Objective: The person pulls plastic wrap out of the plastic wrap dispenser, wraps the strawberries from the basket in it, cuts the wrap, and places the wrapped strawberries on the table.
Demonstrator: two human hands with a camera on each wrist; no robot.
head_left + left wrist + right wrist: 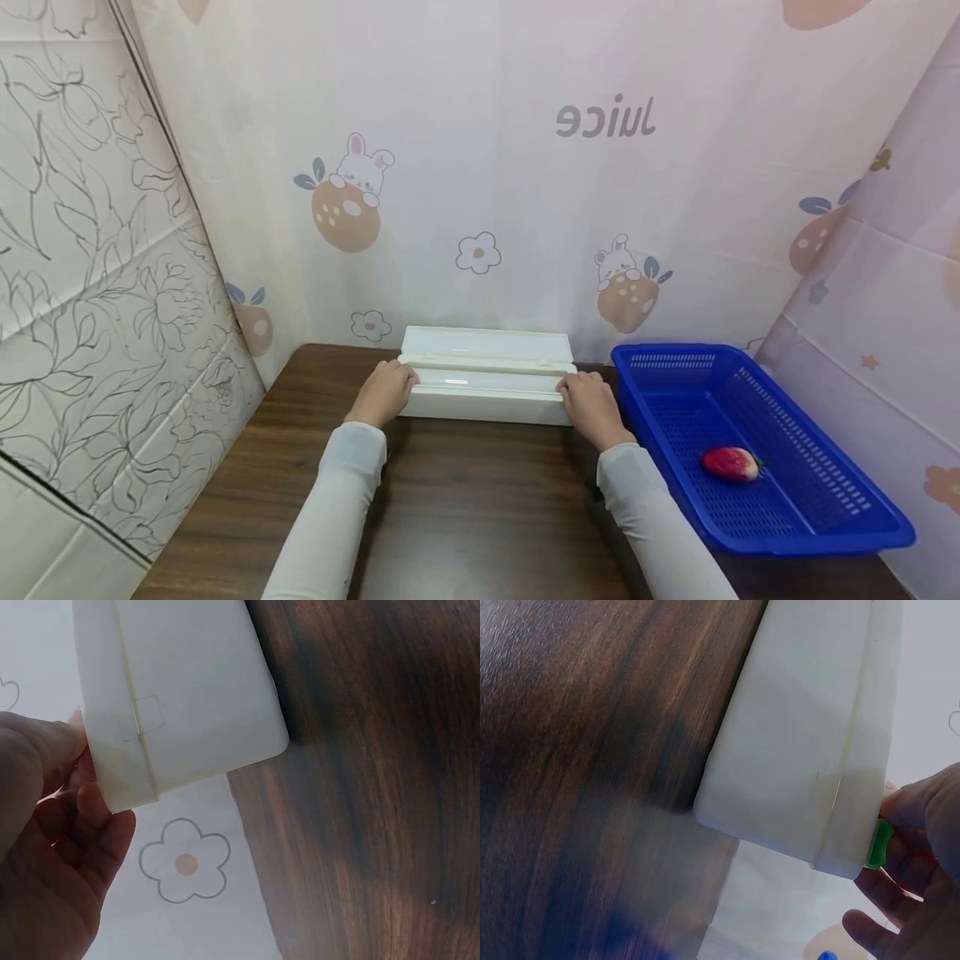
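Note:
A long white box (487, 406), which looks like a cling film dispenser, lies across the back of the table with its hinged lid (486, 342) raised toward the wall. At the box's left end, my left hand (385, 392) pinches the upper rim between thumb and fingers; the left wrist view shows that hand (64, 817) close up. My right hand (592, 408) grips the rim at the opposite end. Beside its fingers, a small green piece (879, 844) sticks out from the box in the right wrist view. The inside of the box shows only partly.
To the right stands a blue plastic basket (806, 546) with slotted walls. One red and pale strawberry-like fruit (730, 464) lies in it. The dark wooden table (480, 508) extends in front of the box. Printed cloth (480, 183) hangs right behind the table.

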